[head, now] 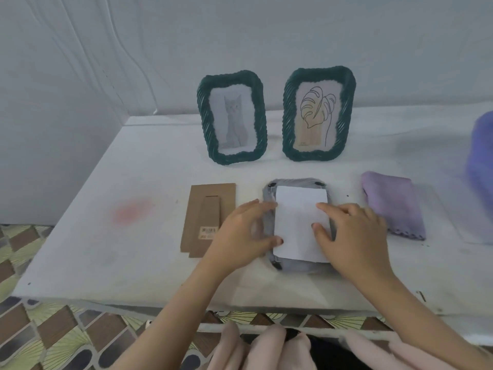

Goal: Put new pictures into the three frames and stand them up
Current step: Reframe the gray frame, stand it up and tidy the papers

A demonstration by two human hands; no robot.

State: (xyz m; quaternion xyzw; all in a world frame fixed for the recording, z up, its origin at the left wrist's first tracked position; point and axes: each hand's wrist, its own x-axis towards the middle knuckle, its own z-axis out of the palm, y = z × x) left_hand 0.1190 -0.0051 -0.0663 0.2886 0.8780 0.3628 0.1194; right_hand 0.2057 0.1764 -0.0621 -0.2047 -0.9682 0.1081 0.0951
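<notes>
The third frame point(293, 267) lies face down in the middle of the white counter point(106, 236), its grey back up and small black tabs point(272, 185) at its corners. A white sheet of paper point(298, 209) lies on that back, inside the rim, blank side up.

The left hand point(245, 231) comes in from 7 o'clock. Its fingers are spread wide and only lightly bent. The thumb tip rests on the sheet's left edge, and the other fingertips touch the frame's left side near the top corner of the sheet. The right hand point(352, 233) comes in from 5 o'clock with its fingers loosely spread too. The forefinger and thumb tips press down on the right part of the sheet. Neither hand is wrapped around anything.

At 9 o'clock from the lying frame, just beside the left hand, a brown cardboard back point(202, 209) with a fold-out stand lies flat. At 3 o'clock lies a folded purple cloth point(394, 206).

Two dark green frames stand upright nearer the wall. The one at 11 o'clock point(232, 158) holds a picture of a grey cat point(234, 121). The one at 1 o'clock point(288, 116) holds a line drawing of a leaf point(317, 113).

At the far right edge there is a blurred bluish-purple shape point(482, 145), possibly more cloth.
</notes>
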